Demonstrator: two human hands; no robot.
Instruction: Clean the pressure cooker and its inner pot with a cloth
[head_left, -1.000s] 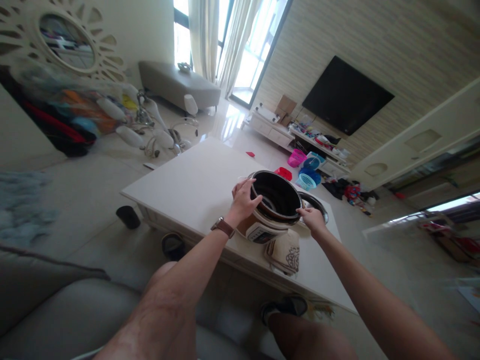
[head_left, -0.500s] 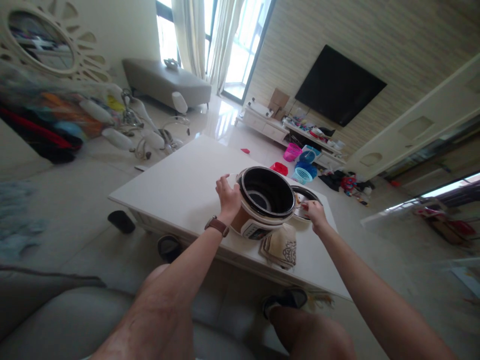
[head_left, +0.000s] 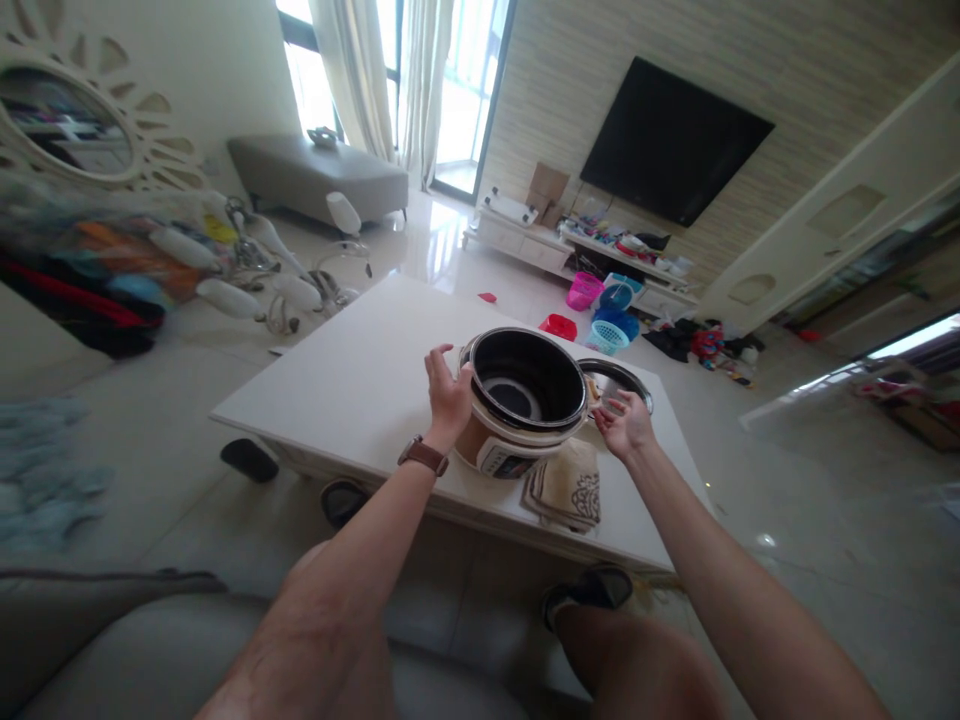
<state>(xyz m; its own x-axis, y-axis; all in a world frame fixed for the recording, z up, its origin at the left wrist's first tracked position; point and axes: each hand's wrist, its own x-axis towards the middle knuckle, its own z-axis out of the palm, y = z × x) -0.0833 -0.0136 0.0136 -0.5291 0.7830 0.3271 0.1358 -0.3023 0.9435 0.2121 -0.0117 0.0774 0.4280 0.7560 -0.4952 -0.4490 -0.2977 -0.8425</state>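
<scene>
Left hand [head_left: 450, 402] curled, right hand [head_left: 627, 426] loose opposite, cooker [head_left: 469, 438] between them

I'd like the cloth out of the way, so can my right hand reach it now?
Probably yes: the right hand looks empty, and the cloth lies close by on the table with nothing on top.

Electric cooker [head_left: 471, 440], cream and brown, standing on a white table [head_left: 352, 345], its 1 visible control panel [head_left: 508, 460] on the near side. The round, dark inner pot [head_left: 525, 352] sits inside, mouth upward. Beside it, a dark-rimmed, silvery lid [head_left: 628, 378], partly hidden.
</scene>
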